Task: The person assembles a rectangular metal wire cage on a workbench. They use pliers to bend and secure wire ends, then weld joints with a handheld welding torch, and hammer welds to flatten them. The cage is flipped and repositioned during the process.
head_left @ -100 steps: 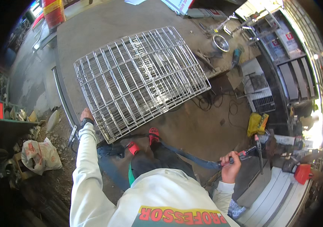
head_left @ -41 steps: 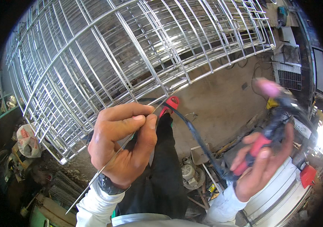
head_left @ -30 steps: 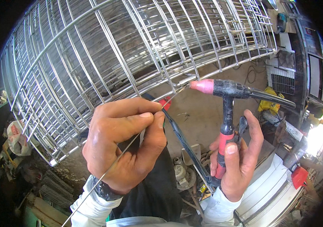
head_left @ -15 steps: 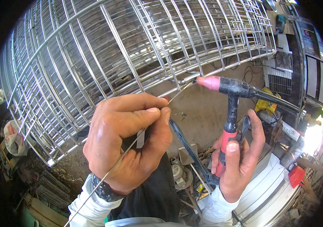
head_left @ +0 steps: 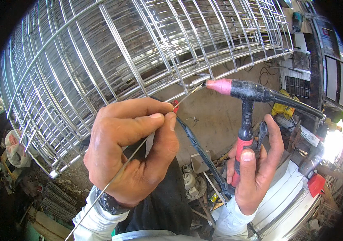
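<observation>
From the head view, a yellow bag [head_left: 280, 109] lies crumpled on the ground at right, just behind the black hose of the torch; its print is too small to make out. Lower right, a red box-shaped thing [head_left: 316, 184] sits beside a white panel [head_left: 284, 201]. At the far left a pale sack [head_left: 15, 145] with reddish patches slumps among scrap. A teal tool [head_left: 296, 21] rests on a bench at the top right, and dark panels with pale rectangular labels stand along the right edge. The steel wire grid [head_left: 111, 60] fills the upper half, its lower edge bar running down from the right toward the middle. The left hand [head_left: 133, 154] is clenched around a thin filler rod [head_left: 139, 146], pinched between thumb and forefinger; the rod runs from below the wrist up past the fingertips, its tip reaching the grid's edge bar. The right hand [head_left: 253, 164] grips the red handle of the torch [head_left: 243, 104], thumb laid along it, fingers curled behind. The torch's pink nozzle points left, just beside the rod's tip at the grid's edge bar.
</observation>
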